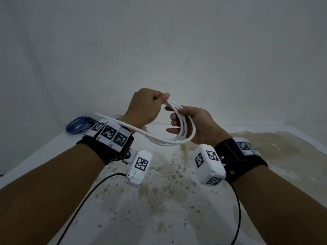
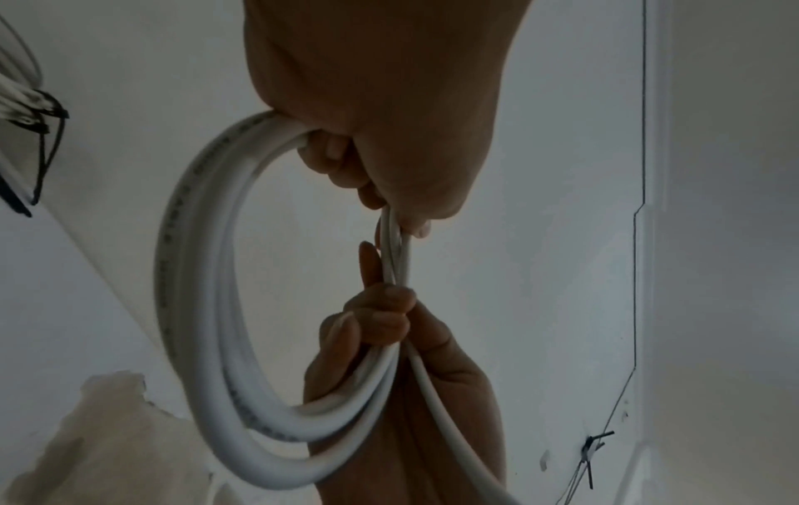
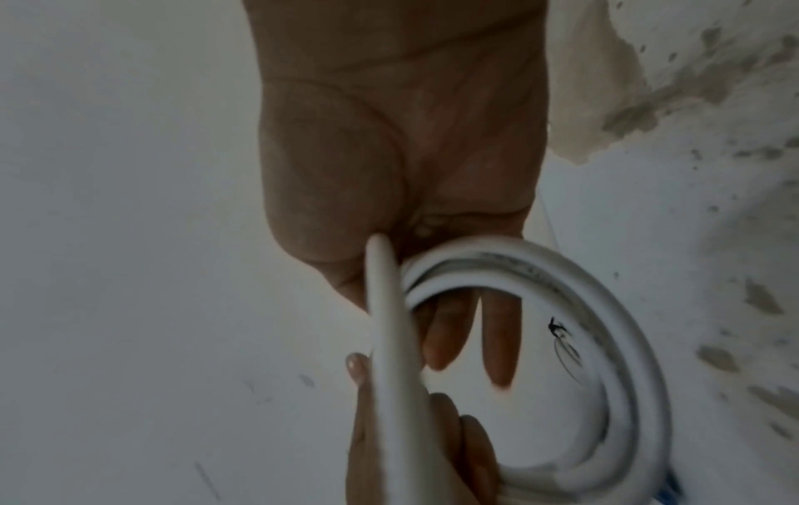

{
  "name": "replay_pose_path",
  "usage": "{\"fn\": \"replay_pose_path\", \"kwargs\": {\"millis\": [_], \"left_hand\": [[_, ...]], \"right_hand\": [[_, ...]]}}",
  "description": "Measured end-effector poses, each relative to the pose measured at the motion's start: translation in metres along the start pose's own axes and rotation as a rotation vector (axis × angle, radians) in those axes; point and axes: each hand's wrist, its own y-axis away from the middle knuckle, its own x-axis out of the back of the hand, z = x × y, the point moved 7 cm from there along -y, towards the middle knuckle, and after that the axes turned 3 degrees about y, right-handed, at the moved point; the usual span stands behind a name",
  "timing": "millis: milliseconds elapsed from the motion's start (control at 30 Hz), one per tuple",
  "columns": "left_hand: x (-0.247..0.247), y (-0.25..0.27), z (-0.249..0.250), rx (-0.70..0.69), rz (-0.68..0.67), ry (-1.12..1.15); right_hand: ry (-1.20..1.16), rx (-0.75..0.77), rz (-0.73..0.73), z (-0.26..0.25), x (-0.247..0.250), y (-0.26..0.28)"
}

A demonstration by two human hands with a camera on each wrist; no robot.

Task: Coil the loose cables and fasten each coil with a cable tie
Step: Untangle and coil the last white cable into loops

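A thick white cable (image 1: 174, 141) hangs in several loops above the table, held between both hands. My left hand (image 1: 162, 99) grips the top of the loops, thumb pressing on the strands. My right hand (image 1: 175, 117) holds the same bundle just below, thumb over it and two fingers reaching through the loop. The cable's loose end (image 1: 99, 114) sticks out to the left across my left wrist. In the left wrist view the coil (image 2: 194, 273) curves left of both hands. The right wrist view shows the coil (image 3: 605, 341) under my right palm (image 3: 389, 136).
A blue coil (image 1: 77, 124) lies at the table's back left, with a pale coil (image 1: 115, 117) half hidden behind my left wrist. The stained white table (image 1: 159, 200) meets a white wall. A small thin-wire coil with a black tie (image 2: 590, 451) lies on the table. Black leads (image 1: 85, 197) trail from the wrist cameras.
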Motion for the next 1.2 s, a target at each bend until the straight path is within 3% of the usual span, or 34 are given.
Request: {"fn": "replay_pose_path", "kwargs": {"millis": [167,267,333,433,500,700,800,867,967,1067,1200], "left_hand": [[0.007,-0.003,0.001,-0.005,0.076,0.060],[0.016,-0.005,-0.004,0.001,0.138,0.061],[0.026,-0.009,-0.007,-0.002,0.184,0.059],[0.031,-0.013,-0.003,-0.024,0.186,0.031],[0.028,-0.013,0.000,-0.032,0.180,0.017],[0.025,-0.007,-0.005,-0.045,0.161,0.022],[0.020,-0.005,-0.001,-0.065,0.155,0.031],[0.019,-0.005,0.003,-0.080,0.147,0.029],[0.013,-0.005,0.010,-0.116,0.121,0.039],[0.007,-0.005,0.015,-0.130,0.121,0.056],[0.004,-0.004,0.012,-0.086,0.137,0.111]], "right_hand": [[0.220,0.115,-0.001,-0.023,0.011,0.002],[0.541,0.150,0.198,-0.031,0.035,0.005],[0.588,0.152,0.308,-0.032,0.051,0.009],[0.422,0.066,0.199,-0.020,0.046,0.008],[0.564,0.084,0.133,-0.020,0.035,0.005],[0.857,0.256,0.335,-0.033,0.049,0.004],[0.979,0.164,0.287,-0.021,0.047,0.002],[0.917,0.117,0.246,-0.020,0.044,0.002],[0.564,0.158,0.161,-0.032,0.027,0.004],[0.528,0.154,0.040,-0.034,0.001,0.001],[0.370,0.149,0.082,-0.029,-0.004,-0.003]]}}
